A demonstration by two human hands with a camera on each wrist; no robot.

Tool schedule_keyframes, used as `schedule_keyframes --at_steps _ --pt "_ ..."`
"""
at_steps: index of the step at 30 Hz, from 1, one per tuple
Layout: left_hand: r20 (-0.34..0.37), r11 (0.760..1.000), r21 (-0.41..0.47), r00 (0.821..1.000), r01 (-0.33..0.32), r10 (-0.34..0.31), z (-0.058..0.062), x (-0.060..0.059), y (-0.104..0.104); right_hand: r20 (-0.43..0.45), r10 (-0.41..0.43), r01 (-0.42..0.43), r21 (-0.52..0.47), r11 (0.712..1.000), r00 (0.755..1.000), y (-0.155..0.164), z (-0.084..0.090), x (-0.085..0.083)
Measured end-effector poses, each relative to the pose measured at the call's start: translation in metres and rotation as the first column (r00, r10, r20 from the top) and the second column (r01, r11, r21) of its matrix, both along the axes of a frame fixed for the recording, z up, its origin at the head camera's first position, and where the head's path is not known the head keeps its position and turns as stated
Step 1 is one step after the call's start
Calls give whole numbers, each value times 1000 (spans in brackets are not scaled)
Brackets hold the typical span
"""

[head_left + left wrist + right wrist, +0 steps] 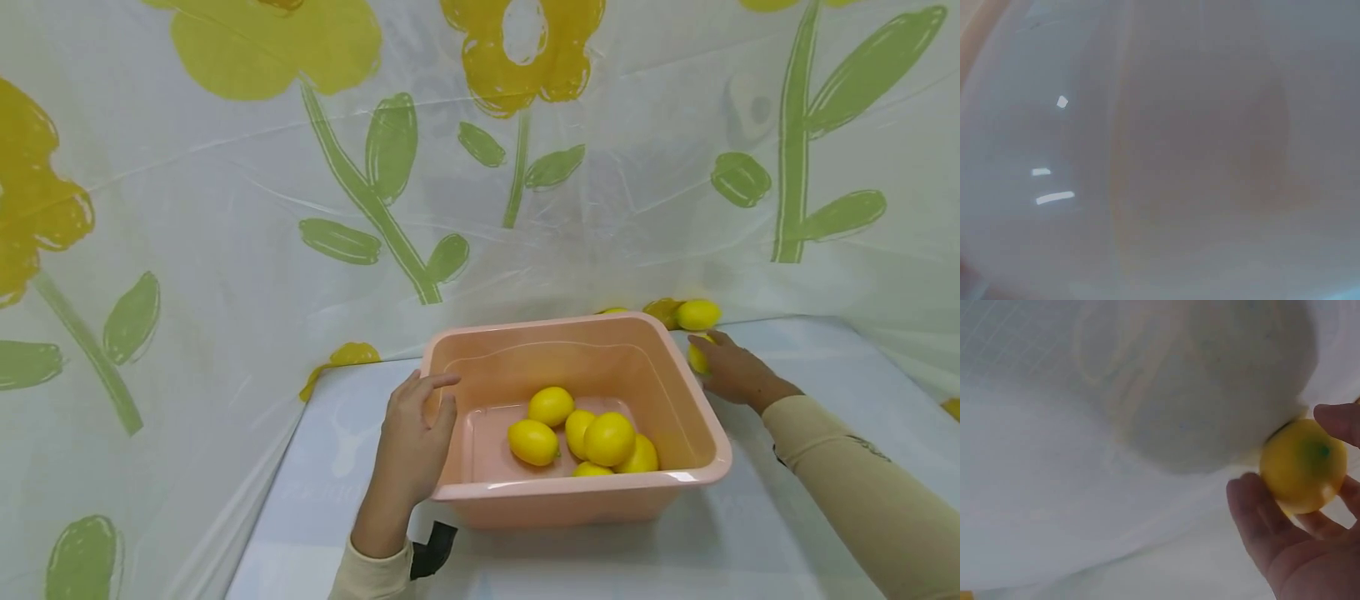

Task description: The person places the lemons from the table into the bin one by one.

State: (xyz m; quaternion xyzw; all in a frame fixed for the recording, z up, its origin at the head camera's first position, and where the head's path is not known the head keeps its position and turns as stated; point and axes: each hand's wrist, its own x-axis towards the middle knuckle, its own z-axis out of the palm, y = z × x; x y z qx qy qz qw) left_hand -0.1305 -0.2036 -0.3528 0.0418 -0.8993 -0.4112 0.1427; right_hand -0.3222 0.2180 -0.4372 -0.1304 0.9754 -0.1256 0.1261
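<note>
Standing on a pale table (750, 533), a pink tub (705, 467) is steadied at its left rim by the left hand (411, 454), whose fingers are curled over the edge. Six lemons (609, 438) are gathered on the floor of the tub, towards its near right side. Just beyond the tub's far right corner, a lemon (1302, 465) is gripped by the right hand (731, 371), with the thumb and fingers curled round it, as is shown most plainly in the right wrist view. Another lemon (698, 314) is seen lying behind that hand, close to the flowered plastic sheet (225, 217) hung at the back. Only a blurred pale surface is given by the left wrist view.
</note>
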Motion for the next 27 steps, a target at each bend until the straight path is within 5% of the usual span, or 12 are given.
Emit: schedule_keyframes --at_steps 27 --pt "-22 999 -31 1000 11 -12 2 2 -1 -52 -6 5 -8 1000 999 -11 0 19"
